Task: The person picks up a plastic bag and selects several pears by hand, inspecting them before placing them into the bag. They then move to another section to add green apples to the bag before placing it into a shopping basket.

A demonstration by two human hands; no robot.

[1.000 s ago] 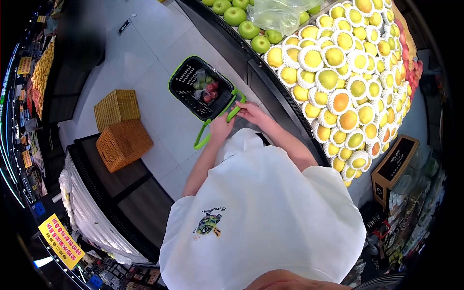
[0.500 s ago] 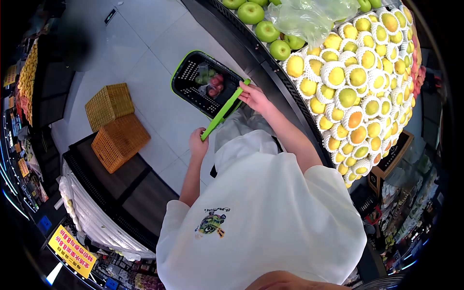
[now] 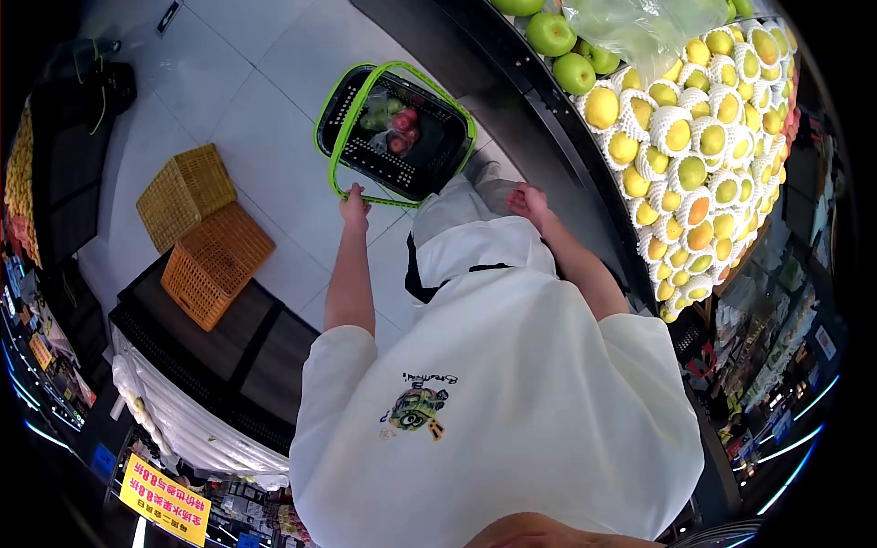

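A black shopping basket [image 3: 429, 169] with green handles hangs low over the tiled floor, tilted, in front of my legs. Inside it lie clear bags of red fruit [image 3: 403, 131] and green fruit [image 3: 376, 115]. My left hand [image 3: 354, 208] is closed on the green handle [image 3: 340, 146] at the basket's near left corner. My right hand [image 3: 528, 201] is beside my grey trousers, apart from the basket, with its fingers curled and nothing visible in them.
Wicker baskets [image 3: 219, 265] stand to the left beside a dark low stand [image 3: 265, 352]. On the right, a black-edged fruit display [image 3: 585, 137] holds green apples [image 3: 550, 35], a plastic bag [image 3: 630, 27] and yellow fruit in foam nets [image 3: 678, 135]. A yellow sign [image 3: 164, 500] is at lower left.
My right hand has let go of the green handle and drawn back to my right side. The handle has swung apart, and the basket has shifted slightly. My left hand has moved up and left.
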